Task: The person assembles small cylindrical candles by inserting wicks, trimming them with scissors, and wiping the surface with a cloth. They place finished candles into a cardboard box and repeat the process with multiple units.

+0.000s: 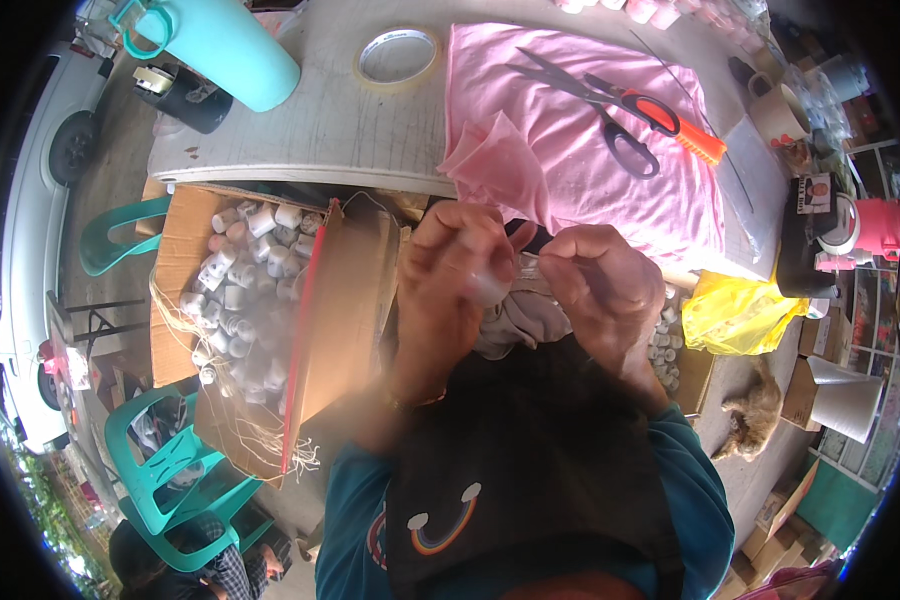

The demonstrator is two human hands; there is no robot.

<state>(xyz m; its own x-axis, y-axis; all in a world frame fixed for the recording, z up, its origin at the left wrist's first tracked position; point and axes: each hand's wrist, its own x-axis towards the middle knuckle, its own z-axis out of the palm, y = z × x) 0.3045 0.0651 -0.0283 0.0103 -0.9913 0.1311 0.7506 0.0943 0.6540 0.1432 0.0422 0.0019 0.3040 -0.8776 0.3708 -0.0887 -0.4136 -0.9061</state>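
One small whitish piece (488,288) is sitting in the left hand (448,260), its rounded end facing down and to the right. Its surface is appearing smooth and slightly translucent. Blur is softening its outline, leaving the exact form unconfirmed. Fingers are covering its upper part. It is lying just left of the right hand (602,292), a gap showing between.

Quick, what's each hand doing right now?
Left hand: closed, holding a small whitish piece, blurred.
Right hand: closed, fingertips pinched; can't tell if anything's between them.
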